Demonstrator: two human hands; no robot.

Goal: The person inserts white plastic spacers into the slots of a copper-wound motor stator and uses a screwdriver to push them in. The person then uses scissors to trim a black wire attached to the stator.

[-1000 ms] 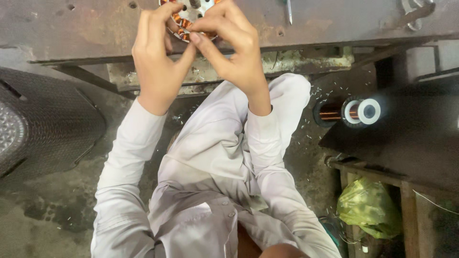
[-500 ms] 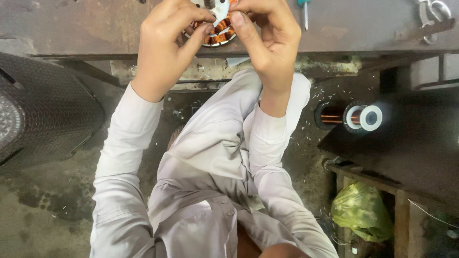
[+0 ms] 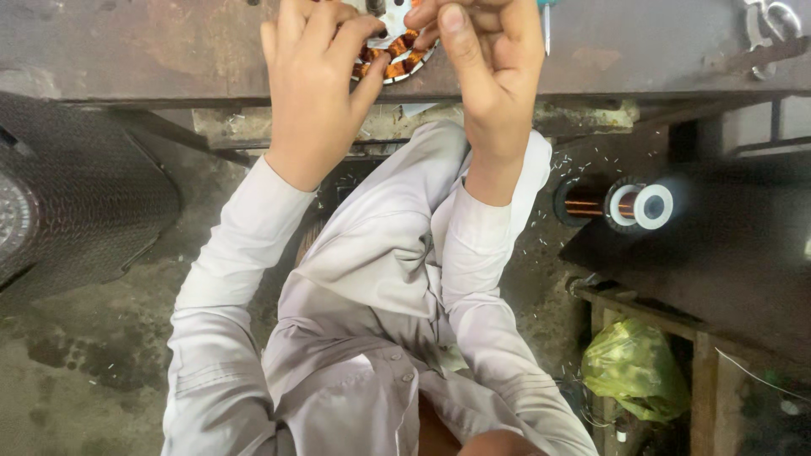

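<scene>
Both hands on the wound coil ring [image 3: 397, 52] at my desk [image 3: 169, 51] edge: left hand [image 3: 317, 89] pinching it, right hand [image 3: 490, 72] gripping too; wire spool [image 3: 625, 204] sits right.

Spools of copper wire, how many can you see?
1. The black spool of copper wire lies on its side to the right of the person's right hand, beyond the bench edge. Others may be out of view.

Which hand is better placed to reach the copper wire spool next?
Probably the right hand: the copper wire spool lies on its side of the bench, below it. The left hand would have to cross over.
</scene>
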